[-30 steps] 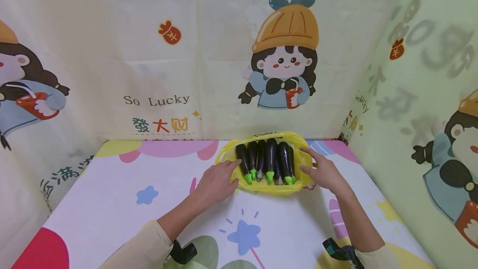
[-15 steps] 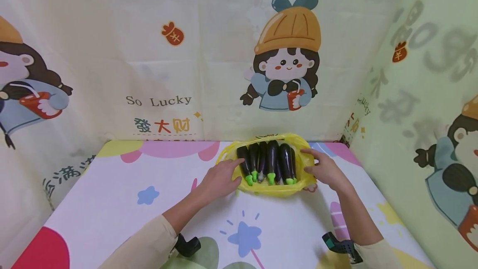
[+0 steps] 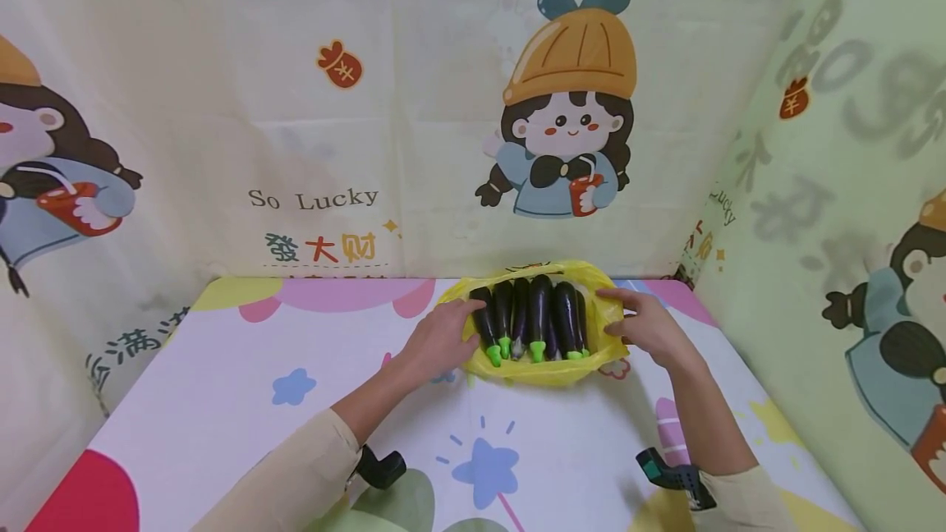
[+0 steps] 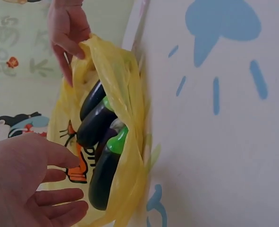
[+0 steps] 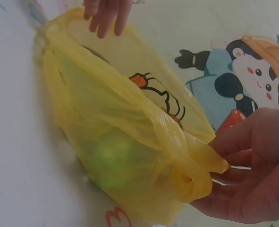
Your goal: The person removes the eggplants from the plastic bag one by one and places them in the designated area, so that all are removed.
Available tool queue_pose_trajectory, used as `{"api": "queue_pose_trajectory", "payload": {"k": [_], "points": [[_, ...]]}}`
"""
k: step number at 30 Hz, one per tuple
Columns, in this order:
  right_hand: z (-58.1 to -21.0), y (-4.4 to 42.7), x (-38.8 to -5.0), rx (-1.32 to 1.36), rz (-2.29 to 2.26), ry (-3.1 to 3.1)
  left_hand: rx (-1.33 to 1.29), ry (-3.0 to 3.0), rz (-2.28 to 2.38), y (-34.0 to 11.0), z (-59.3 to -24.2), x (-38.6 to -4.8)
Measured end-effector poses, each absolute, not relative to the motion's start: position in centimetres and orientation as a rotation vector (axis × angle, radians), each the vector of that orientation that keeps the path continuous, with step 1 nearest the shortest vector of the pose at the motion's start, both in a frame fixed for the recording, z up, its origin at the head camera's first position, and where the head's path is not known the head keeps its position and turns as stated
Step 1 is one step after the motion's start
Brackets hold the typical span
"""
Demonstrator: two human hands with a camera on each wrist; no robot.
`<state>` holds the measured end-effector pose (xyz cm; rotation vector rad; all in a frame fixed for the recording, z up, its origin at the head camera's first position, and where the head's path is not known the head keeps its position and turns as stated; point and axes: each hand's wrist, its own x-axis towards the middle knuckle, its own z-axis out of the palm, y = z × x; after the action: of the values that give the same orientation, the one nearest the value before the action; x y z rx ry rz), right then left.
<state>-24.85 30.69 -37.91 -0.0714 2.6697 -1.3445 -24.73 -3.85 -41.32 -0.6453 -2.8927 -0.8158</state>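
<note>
At the far side of the table (image 3: 562, 450): I am looking down at a yellow bag (image 3: 547, 373), its mouth gaping toward the head view and its thin near wall sagging low.
Eggplants: the dark eggplants (image 3: 542, 310) are lying side by side inside the bag, most of them pointing green stem ends toward the near side.
Left hand: the left hand (image 3: 442, 333) is hanging at the bag's left edge, fingers extended and loosely parted, gripping nothing that I am seeing; whether a fingertip is touching the leftmost eggplant, I cannot tell.
Right hand: the right hand (image 3: 646, 331) is holding the bag's gathered right edge between bent fingers and thumb; how firmly it is pinching, I cannot tell.
Step in hand: I am judging that both hands are working at the bag's mouth, the right one steadying it.
Next move: I am reckoning it calls for the left fingers closing on the rim or the nearest eggplant, without dragging the film.
</note>
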Motion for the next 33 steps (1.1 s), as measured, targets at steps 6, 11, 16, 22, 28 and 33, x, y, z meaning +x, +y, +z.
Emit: {"api": "queue_pose_trajectory", "payload": {"k": [6,11,16,22,28,33], "points": [[-37.8,31.4,-25.1,-0.029,-1.457,2.56,-0.647,-2.887,-1.005,-3.7,-41.4,-26.2],[-37.8,31.8,-25.4,0.009,-1.591,2.411,-0.67,-2.887,-1.153,-3.7,-41.2,-27.1],[-38.2,32.0,-25.8,0.035,-1.682,2.315,-0.615,-2.932,-1.171,-3.4,-40.9,-27.6],[-38.3,32.2,-26.1,0.049,-1.765,2.248,-0.546,-2.973,-1.153,-2.9,-40.6,-28.2],[-38.5,32.4,-26.0,0.055,-1.804,2.191,-0.506,-3.007,-1.123,-2.5,-40.8,-29.1],[-38.6,32.5,-26.1,0.055,-1.832,2.169,-0.479,-3.033,-1.126,-2.2,-41.1,-29.6]]}}
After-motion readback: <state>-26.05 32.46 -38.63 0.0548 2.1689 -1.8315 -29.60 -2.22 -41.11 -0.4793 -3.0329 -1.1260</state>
